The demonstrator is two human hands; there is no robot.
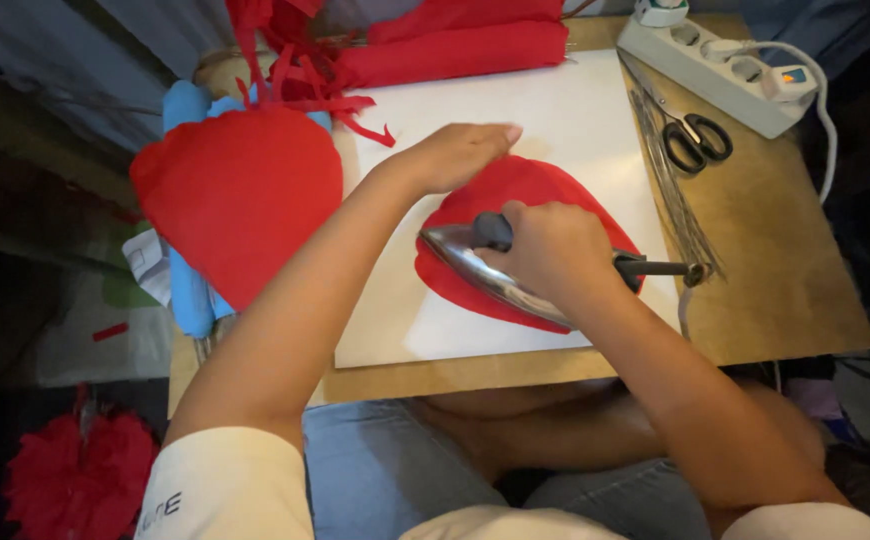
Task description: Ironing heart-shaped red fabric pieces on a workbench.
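Head camera, steeply down, close over board (775, 300).

iron (485, 272): polished metal body, glossy and mirror-like, with a dark matt handle
red piece (530, 190): thin matt sheet under the iron, paper or cloth, cannot tell which
white sheet (575, 110): smooth matt paper or card
table (785, 270): brown board, wood-like, dull and even
scissors (690, 135): bright metal blades, black plastic grips
power strip (715, 65): white plastic, slightly glossy
red stack (240, 195): matt, soft-looking layers
blue roll (190, 290): smooth matt, foam-like
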